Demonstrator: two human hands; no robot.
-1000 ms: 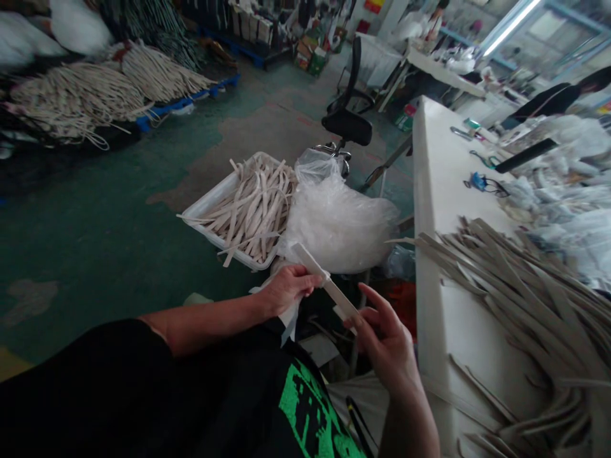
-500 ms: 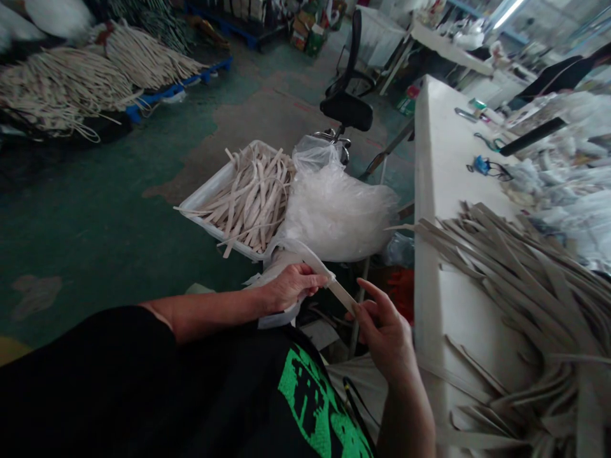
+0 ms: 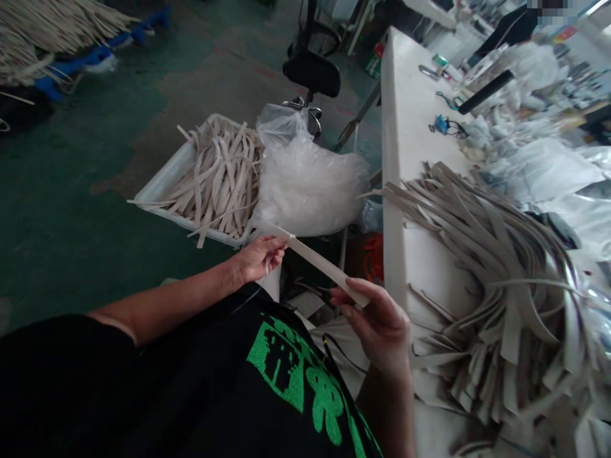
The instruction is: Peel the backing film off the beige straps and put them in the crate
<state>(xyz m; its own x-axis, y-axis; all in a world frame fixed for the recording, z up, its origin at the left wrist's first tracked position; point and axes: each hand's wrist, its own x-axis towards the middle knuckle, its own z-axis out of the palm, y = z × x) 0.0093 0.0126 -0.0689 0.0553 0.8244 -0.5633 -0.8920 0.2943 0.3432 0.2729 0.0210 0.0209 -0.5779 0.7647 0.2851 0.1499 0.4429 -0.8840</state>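
Between my hands a pale beige flat strap is stretched at a slant in front of my body. My left hand pinches its far end, where a small white piece shows at the fingertips; a thin tail hangs below that hand. My right hand is closed on the near end, thumb and fingers on either side. Past my left hand stands a white bin with many beige straps in it. Beside the bin bulges a clear plastic bag of whitish, see-through material.
A white table runs along the right, bearing a big heap of straps, plastic bags, a dark bar and scissors. Behind the bag is a black office chair. A blue pallet holds more straps. A person is at the far right.
My right hand has moved farther from my left along the strap, so a longer stretch shows between them. The whole view has shifted rightward.
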